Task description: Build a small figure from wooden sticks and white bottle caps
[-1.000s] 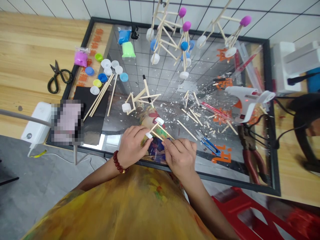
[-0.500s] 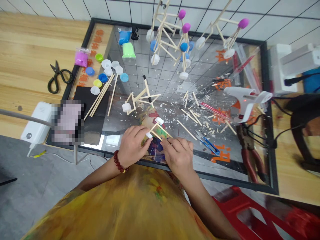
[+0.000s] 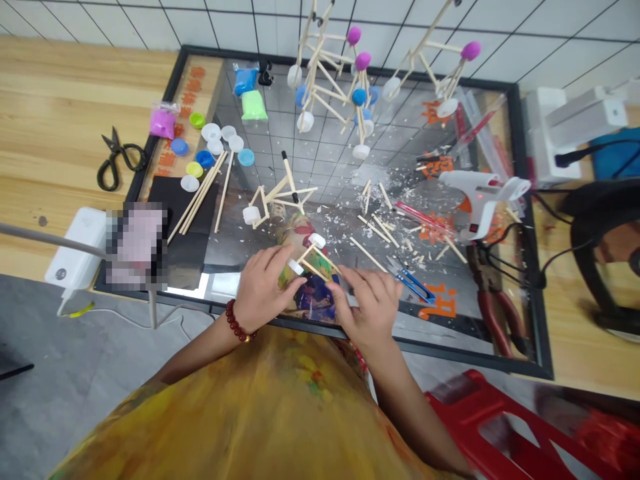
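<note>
A small frame of wooden sticks [image 3: 317,269] with white bottle caps at its corners lies between my hands near the table's front edge. One white cap [image 3: 317,240] is at its far corner, another [image 3: 295,267] at its left end. My left hand [image 3: 265,287] has thumb and index finger spread beside the left cap; whether they touch it is unclear. The thumb and fingertips of my right hand [image 3: 367,303] are at the right-hand stick ends, gripping them. Just beyond, a larger stick frame [image 3: 280,195] with a white cap and a black-tipped stick rests on the glass.
Finished stick figures [image 3: 325,80] with pink balls stand at the back. A white glue gun [image 3: 483,197], pliers [image 3: 495,300] and blue snips [image 3: 415,283] lie right, among stick scraps. Loose caps [image 3: 213,132], sticks [image 3: 200,197], scissors [image 3: 119,160] and a blurred phone [image 3: 137,243] are left.
My right hand has shifted slightly right and its thumb and fingers have spread. My left thumb and index finger have parted around the left cap, which shows more. The view has shifted a little.
</note>
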The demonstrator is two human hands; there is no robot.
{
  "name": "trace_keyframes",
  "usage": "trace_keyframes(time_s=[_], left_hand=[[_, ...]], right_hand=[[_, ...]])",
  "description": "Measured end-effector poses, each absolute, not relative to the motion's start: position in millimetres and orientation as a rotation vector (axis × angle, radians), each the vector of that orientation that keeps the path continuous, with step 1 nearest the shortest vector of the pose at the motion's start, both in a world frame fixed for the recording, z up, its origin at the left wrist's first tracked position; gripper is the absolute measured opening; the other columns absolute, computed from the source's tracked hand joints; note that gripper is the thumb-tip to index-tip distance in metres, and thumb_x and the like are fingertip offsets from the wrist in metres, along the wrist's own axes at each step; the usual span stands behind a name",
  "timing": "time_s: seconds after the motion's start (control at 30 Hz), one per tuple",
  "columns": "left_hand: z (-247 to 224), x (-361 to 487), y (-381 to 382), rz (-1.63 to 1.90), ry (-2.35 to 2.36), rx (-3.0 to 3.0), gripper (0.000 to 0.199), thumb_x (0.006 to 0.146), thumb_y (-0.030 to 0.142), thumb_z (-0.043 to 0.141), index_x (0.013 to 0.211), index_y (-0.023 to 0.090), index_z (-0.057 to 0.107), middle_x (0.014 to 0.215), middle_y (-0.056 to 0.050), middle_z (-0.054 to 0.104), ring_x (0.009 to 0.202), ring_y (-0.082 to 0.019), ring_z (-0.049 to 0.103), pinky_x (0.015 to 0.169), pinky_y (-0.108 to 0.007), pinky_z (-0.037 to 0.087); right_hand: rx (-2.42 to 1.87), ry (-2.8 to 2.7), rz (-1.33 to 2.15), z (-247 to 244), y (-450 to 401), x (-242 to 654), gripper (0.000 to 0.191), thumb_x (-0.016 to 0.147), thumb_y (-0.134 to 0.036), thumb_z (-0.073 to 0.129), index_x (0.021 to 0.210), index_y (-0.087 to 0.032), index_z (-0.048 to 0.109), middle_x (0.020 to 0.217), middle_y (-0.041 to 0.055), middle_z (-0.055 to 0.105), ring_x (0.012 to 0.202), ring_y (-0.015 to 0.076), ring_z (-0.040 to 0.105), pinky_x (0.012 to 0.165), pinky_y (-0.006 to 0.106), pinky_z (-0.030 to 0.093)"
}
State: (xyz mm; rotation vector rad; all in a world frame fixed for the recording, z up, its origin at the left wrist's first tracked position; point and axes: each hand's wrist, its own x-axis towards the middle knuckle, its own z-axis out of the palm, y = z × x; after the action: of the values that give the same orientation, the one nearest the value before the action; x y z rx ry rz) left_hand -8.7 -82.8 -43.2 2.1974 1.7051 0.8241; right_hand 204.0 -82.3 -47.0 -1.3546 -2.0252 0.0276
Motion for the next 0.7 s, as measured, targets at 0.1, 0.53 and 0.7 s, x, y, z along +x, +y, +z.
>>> trace_keyframes(time_s=[0.1, 0.53, 0.7], left_hand=[[-43, -9, -83, 0.815, 1.717, 2.181, 0.053, 0.086, 0.034, 0.072, 0.134, 0.020, 0.052, 0.118, -0.013, 0.069, 0.103, -0.027, 0.068, 0.090, -0.044, 0.057], [-44, -10, -79, 0.894, 1.672, 2.243, 0.026, 0.090, 0.030, 0.067, 0.114, 0.020, 0.063, 0.109, -0.009, 0.073, 0.102, -0.025, 0.068, 0.091, -0.041, 0.055], [-43, -10, -78, 0.899, 1.662, 2.248, 0.025, 0.091, 0.029, 0.066, 0.115, 0.021, 0.065, 0.109, -0.009, 0.074, 0.098, -0.024, 0.069, 0.088, -0.041, 0.056]], right_hand=[[-1.375, -1.870, 0.063, -46, -83, 213, 0.018, 0.091, -0.023, 0.066, 0.109, -0.025, 0.070, 0.089, 0.0031, 0.072, 0.085, 0.0202, 0.062, 0.080, 0.037, 0.041], [-1.271, -2.288, 0.005, -50, -84, 197, 0.023, 0.092, -0.026, 0.067, 0.114, -0.019, 0.069, 0.096, 0.0052, 0.074, 0.091, 0.0207, 0.055, 0.076, 0.036, 0.031], [-1.230, -2.313, 0.054, -53, -83, 197, 0.019, 0.093, -0.018, 0.064, 0.111, -0.018, 0.070, 0.091, 0.0055, 0.072, 0.089, 0.0202, 0.054, 0.077, 0.035, 0.031]])
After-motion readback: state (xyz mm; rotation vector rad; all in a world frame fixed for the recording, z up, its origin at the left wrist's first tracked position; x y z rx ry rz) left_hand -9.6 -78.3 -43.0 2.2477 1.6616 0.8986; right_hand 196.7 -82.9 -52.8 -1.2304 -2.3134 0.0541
